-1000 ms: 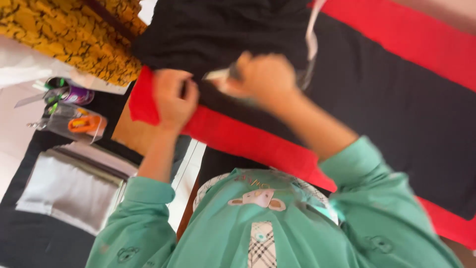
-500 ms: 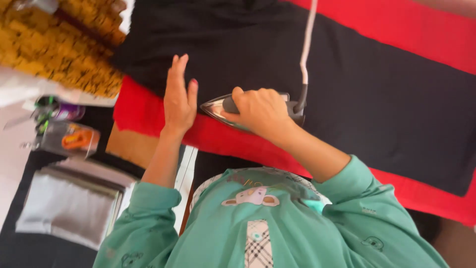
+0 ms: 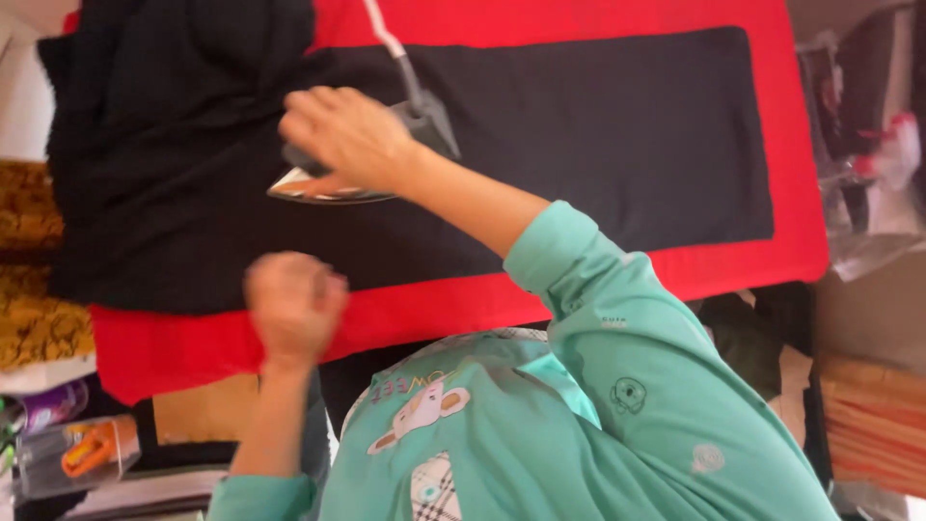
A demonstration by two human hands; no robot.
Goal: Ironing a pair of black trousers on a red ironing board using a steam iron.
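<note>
Red padding covers the ironing surface (image 3: 801, 145), with a black rectangular panel across its middle. From the head camera, we see a black garment (image 3: 174, 145) lying over the left part of this surface, reaching its upper left corner.

Our right hand (image 3: 347, 135) is closed around the handle of an iron (image 3: 333, 183). The iron's soleplate rests flat on the black garment, near the middle of the surface, and its cord runs off toward the far edge.

Our left hand (image 3: 294, 304) is curled into a loose fist over the red strip at the near edge, just below the garment's hem. It is blurred, and we cannot tell whether it grips any cloth.

We judge the pressing to be in progress: the cloth around the iron lies fairly flat, while the left portion remains bunched and unpressed.

A clear plastic box (image 3: 72, 453) with an orange item inside sits beyond the lower left corner.
</note>
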